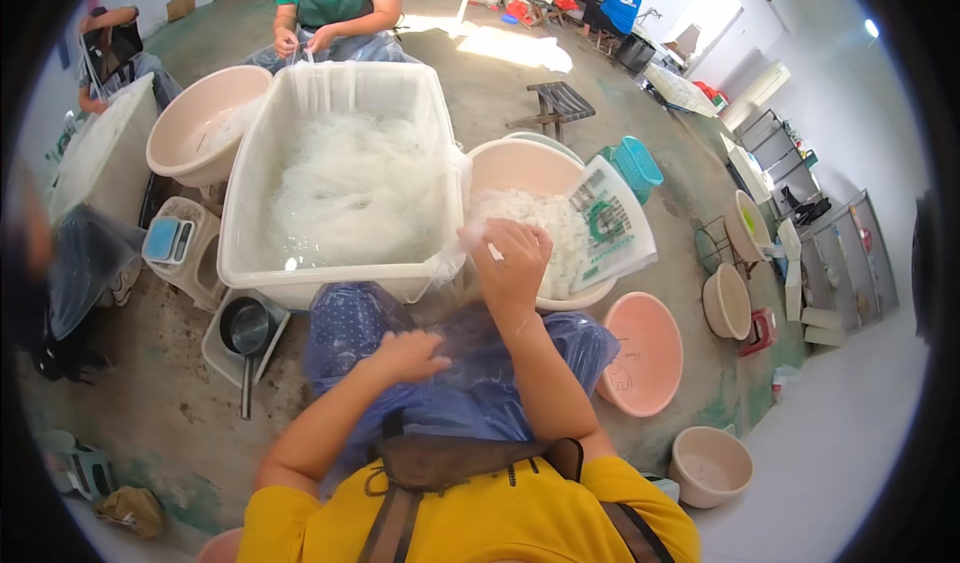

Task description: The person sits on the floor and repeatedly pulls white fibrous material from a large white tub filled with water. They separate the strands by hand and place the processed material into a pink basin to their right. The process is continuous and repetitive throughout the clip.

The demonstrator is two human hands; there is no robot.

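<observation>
A large white plastic tub [341,278] holds water and a mass of pale, translucent strands [352,188]. At its near right corner, my right hand [511,259] is closed on a whitish translucent strand bundle [450,259] that hangs over the rim. My left hand [411,356] rests above my plastic-covered lap [465,383], fingers spread, with nothing seen in it. Right of the tub, a round cream basin [487,159] holds whitish clumps [562,225]. A printed white plastic bag [619,225] lies over that basin's right side.
Across the tub sits a person in green [337,8]; another person works at the far left. A peach basin [172,139], a blue-topped scale [169,240] on a stool and a saucepan [246,327] stand left. A pink basin [645,353] and folding stool [561,102] are right.
</observation>
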